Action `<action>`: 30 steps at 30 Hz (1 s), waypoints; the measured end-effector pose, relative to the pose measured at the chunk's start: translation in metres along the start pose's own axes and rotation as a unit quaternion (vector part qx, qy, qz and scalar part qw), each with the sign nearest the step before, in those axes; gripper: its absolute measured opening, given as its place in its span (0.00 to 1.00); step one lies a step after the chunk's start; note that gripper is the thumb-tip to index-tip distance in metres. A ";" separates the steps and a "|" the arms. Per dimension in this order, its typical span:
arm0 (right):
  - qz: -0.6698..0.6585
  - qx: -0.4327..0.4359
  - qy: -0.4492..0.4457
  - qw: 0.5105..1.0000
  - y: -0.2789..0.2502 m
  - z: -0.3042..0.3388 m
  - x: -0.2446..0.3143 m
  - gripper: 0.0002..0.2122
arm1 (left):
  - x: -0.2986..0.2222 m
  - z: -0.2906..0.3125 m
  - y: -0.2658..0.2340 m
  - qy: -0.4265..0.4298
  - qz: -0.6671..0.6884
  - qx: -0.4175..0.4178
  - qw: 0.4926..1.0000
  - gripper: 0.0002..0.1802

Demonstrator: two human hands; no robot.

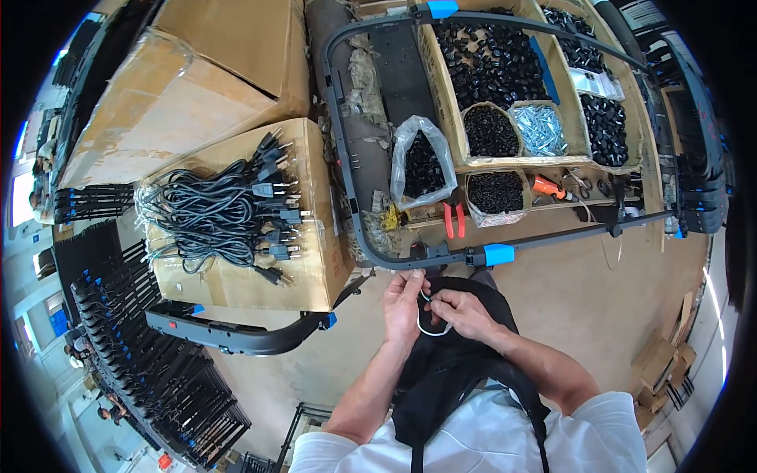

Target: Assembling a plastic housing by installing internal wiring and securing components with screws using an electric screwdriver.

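My left hand [404,301] and my right hand [467,315] are close together in front of my black apron [441,378]. A thin white wire [433,333] loops down between them. Both hands have their fingertips pinched on it; the exact grip of each is partly hidden. Just beyond my fingers runs the near bar of a black tubular frame [552,236], with a blue piece [498,254] wrapped on it. Red-handled pliers [455,219] lie inside the frame's outline, beside a clear plastic bag [423,162] of small black parts.
A wooden divided tray [512,164] holds black parts and silver screws [539,130]. An orange-handled tool [550,187] lies in front. At left, black power cords [229,209] are piled on a cardboard box [307,292]; a curved black bar [244,339] juts out below. Racked black frames [150,347] stand farther left.
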State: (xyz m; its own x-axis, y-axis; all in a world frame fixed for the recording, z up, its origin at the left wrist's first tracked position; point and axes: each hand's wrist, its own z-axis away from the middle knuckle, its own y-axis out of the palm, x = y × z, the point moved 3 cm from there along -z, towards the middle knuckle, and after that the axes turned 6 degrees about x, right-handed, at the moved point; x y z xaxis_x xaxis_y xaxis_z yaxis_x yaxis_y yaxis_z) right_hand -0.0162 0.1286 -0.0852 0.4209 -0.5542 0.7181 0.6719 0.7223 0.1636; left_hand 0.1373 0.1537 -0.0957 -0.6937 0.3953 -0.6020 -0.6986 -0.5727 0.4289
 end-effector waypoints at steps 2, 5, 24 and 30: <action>-0.007 0.009 0.017 1.000 0.001 -0.001 0.004 0.13 | -0.003 0.001 0.002 -0.007 0.004 -0.002 1.000 0.04; -0.010 0.018 0.041 0.999 -0.002 -0.002 0.009 0.13 | -0.009 0.006 0.012 -0.007 0.006 -0.022 1.000 0.04; 0.068 0.008 0.000 0.998 -0.012 0.019 0.036 0.11 | -0.006 0.008 0.014 -0.032 0.057 -0.007 0.998 0.08; 0.022 0.005 0.008 1.000 -0.005 0.007 0.018 0.11 | -0.015 0.004 0.007 -0.046 -0.027 -0.026 0.998 0.06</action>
State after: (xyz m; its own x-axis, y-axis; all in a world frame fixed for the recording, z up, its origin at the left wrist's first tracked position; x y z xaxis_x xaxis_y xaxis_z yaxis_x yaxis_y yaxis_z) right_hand -0.0164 0.1174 -0.0681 0.4601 -0.5277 0.7140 0.6464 0.7504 0.1381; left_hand 0.1422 0.1466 -0.0804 -0.6696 0.4893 -0.5588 -0.7273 -0.5846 0.3596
